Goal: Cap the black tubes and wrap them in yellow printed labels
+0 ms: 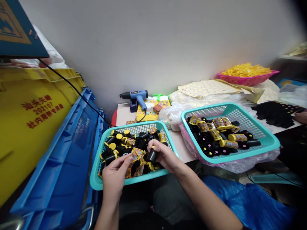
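My right hand (166, 155) is closed around a small black bottle (152, 156) with a yellow cap. In my left hand (114, 174) a colourful printed label sleeve (137, 153) is pinched between thumb and fingers, close to the bottle but apart from it. Both hands are over a turquoise basket (144, 179). Lying in it are several black bottles with yellow caps, such as one black bottle (111, 158), along with loose printed sleeves. The fingertips of my right hand are partly hidden behind the bottle.
To the right, another turquoise basket (240, 158) holds labelled and black bottles. Behind stand a blue heat gun (137, 95) and a pink basket (256, 80) of yellow plastic pieces. Blue crates (69, 159) line the left. At the far right, another person's hand (301, 117) is near black pieces.
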A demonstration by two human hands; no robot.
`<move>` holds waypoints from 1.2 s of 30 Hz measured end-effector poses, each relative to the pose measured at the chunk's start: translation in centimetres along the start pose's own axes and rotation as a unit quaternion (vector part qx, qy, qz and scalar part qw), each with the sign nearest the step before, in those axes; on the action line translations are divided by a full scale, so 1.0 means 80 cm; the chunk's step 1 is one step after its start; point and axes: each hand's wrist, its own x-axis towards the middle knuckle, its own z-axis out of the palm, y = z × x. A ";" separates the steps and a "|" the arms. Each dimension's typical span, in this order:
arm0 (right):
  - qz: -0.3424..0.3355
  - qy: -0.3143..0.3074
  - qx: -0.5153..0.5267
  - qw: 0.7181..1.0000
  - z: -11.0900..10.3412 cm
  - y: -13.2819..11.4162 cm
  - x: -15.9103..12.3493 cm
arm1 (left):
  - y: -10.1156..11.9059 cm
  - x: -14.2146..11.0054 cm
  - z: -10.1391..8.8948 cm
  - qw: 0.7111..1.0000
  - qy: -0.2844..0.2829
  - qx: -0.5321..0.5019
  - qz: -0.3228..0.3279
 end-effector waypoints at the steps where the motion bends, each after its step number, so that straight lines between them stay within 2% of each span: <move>1: 0.002 -0.002 0.052 0.999 -0.001 -0.003 -0.002 | -0.003 0.001 -0.001 1.000 0.007 -0.017 -0.003; 4: -0.013 -0.017 0.102 0.995 -0.002 -0.010 -0.008 | -0.011 0.002 -0.002 0.998 0.001 -0.066 -0.016; 7: -0.012 -0.021 0.070 0.997 -0.002 -0.009 -0.009 | -0.013 0.001 -0.001 0.993 -0.010 -0.109 -0.033; 10: 0.005 -0.020 0.049 0.999 -0.005 -0.002 -0.006 | -0.014 0.000 -0.001 0.992 -0.016 -0.127 -0.022; 14: 0.031 -0.028 0.026 0.999 -0.014 0.009 -0.002 | -0.019 0.001 -0.006 0.994 -0.058 -0.078 0.050; 17: 0.023 -0.029 0.006 0.999 -0.015 0.013 -0.002 | -0.019 0.000 -0.007 0.993 -0.076 -0.031 0.088; 20: -0.004 -0.020 -0.001 1.000 -0.008 0.017 -0.005 | -0.012 -0.002 -0.007 0.991 -0.093 0.002 0.094; 25: -0.057 0.038 -0.025 0.997 0.002 0.033 -0.015 | 0.000 -0.004 -0.011 0.988 -0.128 0.022 0.084; 29: -0.036 0.055 -0.028 0.997 0.002 0.038 -0.019 | -0.001 -0.006 -0.012 0.989 -0.118 0.043 0.077; 32: -0.012 0.058 -0.010 0.998 0.005 0.036 -0.019 | 0.000 -0.007 -0.009 0.986 -0.115 0.064 0.102; 36: -0.015 0.039 0.022 0.999 0.016 0.035 -0.020 | 0.007 -0.008 -0.004 0.977 -0.154 0.049 0.136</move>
